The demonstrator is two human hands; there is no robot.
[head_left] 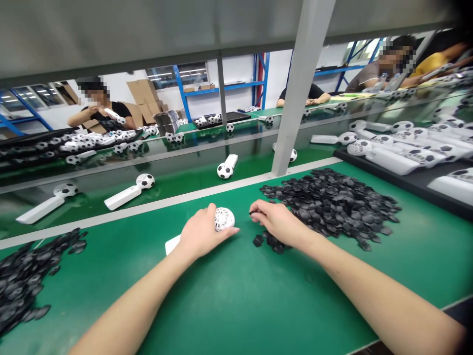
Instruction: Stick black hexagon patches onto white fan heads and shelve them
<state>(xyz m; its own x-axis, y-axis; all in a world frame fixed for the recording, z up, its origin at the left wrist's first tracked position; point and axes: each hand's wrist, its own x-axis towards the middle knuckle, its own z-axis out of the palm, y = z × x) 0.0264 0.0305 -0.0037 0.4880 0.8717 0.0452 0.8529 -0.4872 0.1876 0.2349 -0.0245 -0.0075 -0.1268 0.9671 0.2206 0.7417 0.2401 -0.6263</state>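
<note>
- The white fan [224,219] sits in the left hand [201,231], at the tabletop [236,301]; a steady grip that spares the slotted face would probably serve best.
- Its round head is white, with a grille-like face showing and no black patch visible on it; the pale handle pokes out left of the hand.
- The left hand curls around the head, thumb stretched along the near side.
- Right of it and apart, the right hand [271,217] has thumb and fingertips drawn together on a small black piece [252,212]; a light pinch at the edge should make it easier to turn.
- Loose pieces [257,240] lie just below the right hand, likely easier to take singly than those in the big heap [340,209] to its right.
- Another heap [22,281] lies well left of the left hand.
- Beyond both hands rests a black-patched fan [226,170].
</note>
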